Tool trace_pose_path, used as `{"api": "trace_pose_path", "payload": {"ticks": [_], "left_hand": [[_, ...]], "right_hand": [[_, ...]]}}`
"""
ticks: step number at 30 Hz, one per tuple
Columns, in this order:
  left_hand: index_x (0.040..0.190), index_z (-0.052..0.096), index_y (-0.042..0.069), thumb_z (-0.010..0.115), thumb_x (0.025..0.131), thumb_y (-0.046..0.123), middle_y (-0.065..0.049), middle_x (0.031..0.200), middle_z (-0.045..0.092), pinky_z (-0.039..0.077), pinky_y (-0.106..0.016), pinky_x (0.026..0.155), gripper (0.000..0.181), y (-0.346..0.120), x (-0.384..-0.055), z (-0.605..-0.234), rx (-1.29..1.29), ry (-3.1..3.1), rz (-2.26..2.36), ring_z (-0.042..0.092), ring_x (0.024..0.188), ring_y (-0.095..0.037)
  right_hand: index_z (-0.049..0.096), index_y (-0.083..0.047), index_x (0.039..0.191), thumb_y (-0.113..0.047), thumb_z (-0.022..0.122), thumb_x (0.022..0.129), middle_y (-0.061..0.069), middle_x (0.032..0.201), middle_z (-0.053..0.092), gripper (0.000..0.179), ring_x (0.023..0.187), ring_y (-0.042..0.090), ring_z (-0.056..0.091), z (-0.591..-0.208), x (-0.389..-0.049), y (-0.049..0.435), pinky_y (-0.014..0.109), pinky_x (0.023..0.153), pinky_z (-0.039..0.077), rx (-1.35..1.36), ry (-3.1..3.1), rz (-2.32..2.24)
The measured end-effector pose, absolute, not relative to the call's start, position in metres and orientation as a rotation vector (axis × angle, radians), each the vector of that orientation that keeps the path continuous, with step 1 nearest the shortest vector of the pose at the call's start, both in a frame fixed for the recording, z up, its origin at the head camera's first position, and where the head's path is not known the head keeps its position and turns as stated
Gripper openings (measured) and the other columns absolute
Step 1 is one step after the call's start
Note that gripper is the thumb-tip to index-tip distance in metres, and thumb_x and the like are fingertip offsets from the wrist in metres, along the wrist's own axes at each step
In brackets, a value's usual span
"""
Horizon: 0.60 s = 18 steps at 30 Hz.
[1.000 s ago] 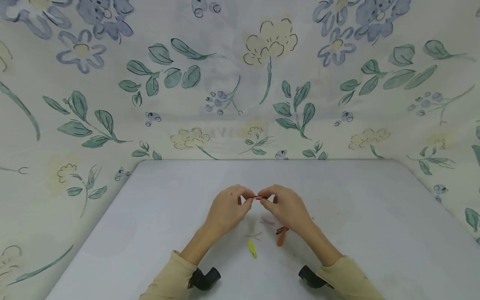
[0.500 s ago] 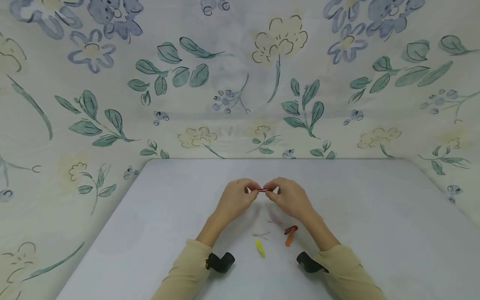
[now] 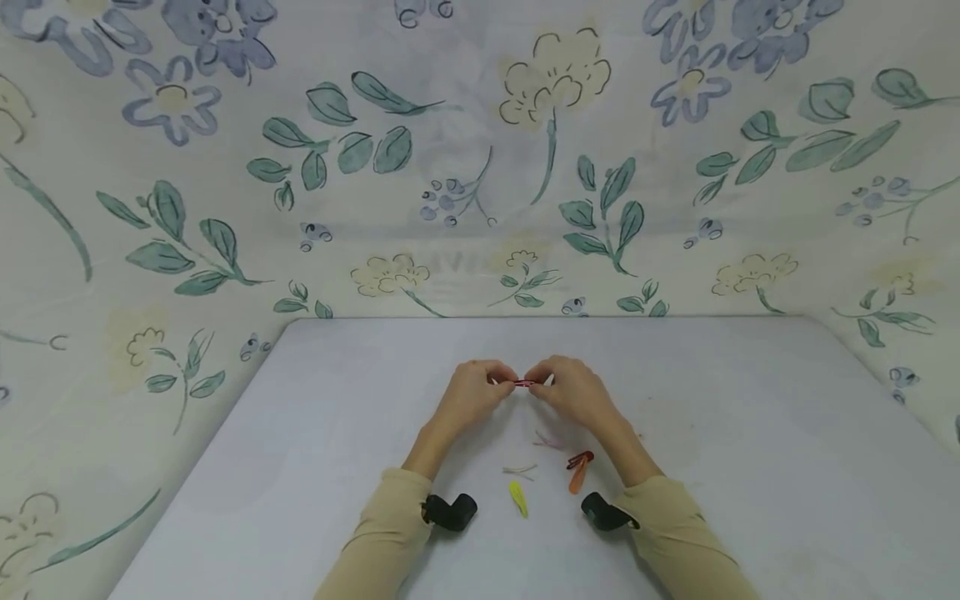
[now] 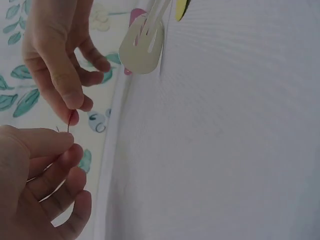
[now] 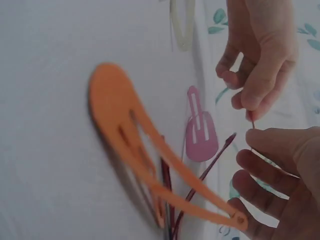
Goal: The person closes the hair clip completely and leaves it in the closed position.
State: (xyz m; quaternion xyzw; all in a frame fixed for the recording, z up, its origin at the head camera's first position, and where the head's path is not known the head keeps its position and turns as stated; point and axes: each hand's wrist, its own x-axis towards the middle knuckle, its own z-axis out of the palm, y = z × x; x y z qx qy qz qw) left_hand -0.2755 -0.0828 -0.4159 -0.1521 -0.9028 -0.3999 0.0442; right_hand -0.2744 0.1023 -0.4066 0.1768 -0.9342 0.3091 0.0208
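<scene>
2 hands [image 3: 474, 395] [image 3: 573, 392] pinch a red hair clip [image 3: 523, 383] by opposite ends.

From the head we look forward and down across the counter [image 3: 300, 450] toward the fingers [image 4: 47, 142], which both wrist views share from much nearer.

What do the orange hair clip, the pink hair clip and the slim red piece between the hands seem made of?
Orange hair clip: probably coated metal, matte finish; thin flat strips meet at a rivet-like dot.
Pink hair clip: likely coated metal, smooth and matte, sheet-thin with cut-out slots.
Slim red piece: perhaps metal, but too small and thin in view to settle material or finish.
</scene>
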Motion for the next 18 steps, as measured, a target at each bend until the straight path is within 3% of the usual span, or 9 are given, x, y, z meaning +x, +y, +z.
{"api": "trace_pose_path", "payload": {"ticks": [10, 18], "left_hand": [[0.089, 0.075, 0.011, 0.068, 0.087, 0.01, 0.001, 0.086, 0.071, 0.049, -0.034, 0.078, 0.007, -0.084, -0.28, -0.43, -0.487, -2.855, -1.179, 0.06, 0.084, -0.014], [0.085, 0.075, 0.012, 0.068, 0.085, 0.008, 0.002, 0.083, 0.071, 0.049, -0.033, 0.078, 0.008, -0.084, -0.275, -0.429, -0.51, -2.861, -1.147, 0.06, 0.083, -0.014]], "right_hand": [[0.076, -0.01, 0.1, -0.013, 0.071, 0.089, 0.0, 0.09, 0.069, 0.012, 0.085, 0.016, 0.06, -0.418, -0.277, 0.1, 0.039, 0.08, 0.051, 0.508, -2.999, 1.008], [0.076, -0.01, 0.098, -0.011, 0.071, 0.089, 0.001, 0.092, 0.07, 0.011, 0.09, 0.02, 0.064, -0.421, -0.277, 0.098, 0.041, 0.084, 0.052, 0.541, -3.008, 0.968]]}}
